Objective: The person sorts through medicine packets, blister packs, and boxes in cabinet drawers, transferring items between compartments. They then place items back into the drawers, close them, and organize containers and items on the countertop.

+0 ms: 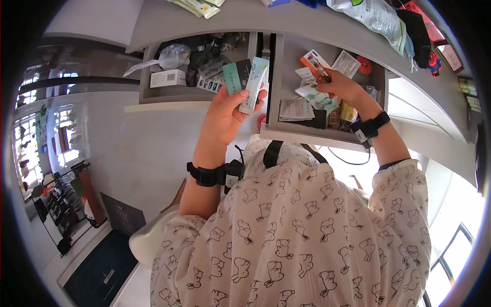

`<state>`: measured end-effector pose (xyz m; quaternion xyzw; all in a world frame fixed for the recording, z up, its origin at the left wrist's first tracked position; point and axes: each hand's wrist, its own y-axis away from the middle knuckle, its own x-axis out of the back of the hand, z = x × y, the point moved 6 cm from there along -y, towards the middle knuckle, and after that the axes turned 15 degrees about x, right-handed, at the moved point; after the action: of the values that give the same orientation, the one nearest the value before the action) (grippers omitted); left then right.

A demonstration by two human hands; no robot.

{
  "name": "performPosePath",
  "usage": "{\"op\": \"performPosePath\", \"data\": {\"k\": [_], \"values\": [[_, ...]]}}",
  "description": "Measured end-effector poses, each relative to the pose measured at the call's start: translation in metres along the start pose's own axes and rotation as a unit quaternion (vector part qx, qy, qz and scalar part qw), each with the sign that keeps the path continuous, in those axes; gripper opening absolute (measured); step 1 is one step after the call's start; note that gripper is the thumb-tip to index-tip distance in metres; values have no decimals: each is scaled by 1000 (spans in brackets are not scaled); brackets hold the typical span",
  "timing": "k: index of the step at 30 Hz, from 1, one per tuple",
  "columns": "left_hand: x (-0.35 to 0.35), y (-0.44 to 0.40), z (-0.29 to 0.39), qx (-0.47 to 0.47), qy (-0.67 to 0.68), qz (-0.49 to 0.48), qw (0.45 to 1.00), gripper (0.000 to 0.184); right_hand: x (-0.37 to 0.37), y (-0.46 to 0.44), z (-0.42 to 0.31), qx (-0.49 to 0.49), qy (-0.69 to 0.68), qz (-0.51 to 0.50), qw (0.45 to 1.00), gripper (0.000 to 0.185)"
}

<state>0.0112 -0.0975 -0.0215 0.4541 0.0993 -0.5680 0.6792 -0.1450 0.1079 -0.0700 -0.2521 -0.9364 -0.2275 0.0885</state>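
My left hand [224, 116] is closed around a light blue and white slim box [254, 84] and a green and black card-like packet [236, 75], held upright in front of the left drawer [197, 96]. My right hand [349, 88] reaches into the right drawer [327, 134], fingers pinched together. Whatever they hold is too small to name. Close to the fingertips are an orange and white box [313, 59] and a pale green printed paper [318, 97]. White leaflets [296, 109] lie nearer the drawer's front.
In the left drawer are a white box [168, 78], a knotted plastic bag [174, 56] and a blister pack [210, 83]. A round red tin [363, 65] sits in the right drawer. Packages [371, 20] lie on the desktop [245, 18] above.
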Motion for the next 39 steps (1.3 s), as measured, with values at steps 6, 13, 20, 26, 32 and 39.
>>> {"op": "performPosePath", "data": {"k": [6, 13, 20, 26, 32, 39], "values": [[-17, -11, -7, 31, -22, -31, 999, 38, 13, 6, 2, -10, -162, 61, 985, 29], [-26, -20, -11, 38, -39, -35, 998, 39, 30, 9, 10, 24, -177, 108, 978, 45], [-25, -21, -16, 47, -21, -30, 998, 38, 28, 13, 7, 47, -201, 90, 974, 50], [-27, -22, -15, 42, -32, -26, 998, 37, 37, 29, -14, 63, -193, 106, 974, 50], [-33, -28, -20, 38, -34, -34, 998, 36, 21, 47, -50, 76, -199, 93, 973, 42], [-69, -27, -34, 24, -10, -93, 995, 35, -16, 51, -97, 116, -85, 65, 988, 35]]}}
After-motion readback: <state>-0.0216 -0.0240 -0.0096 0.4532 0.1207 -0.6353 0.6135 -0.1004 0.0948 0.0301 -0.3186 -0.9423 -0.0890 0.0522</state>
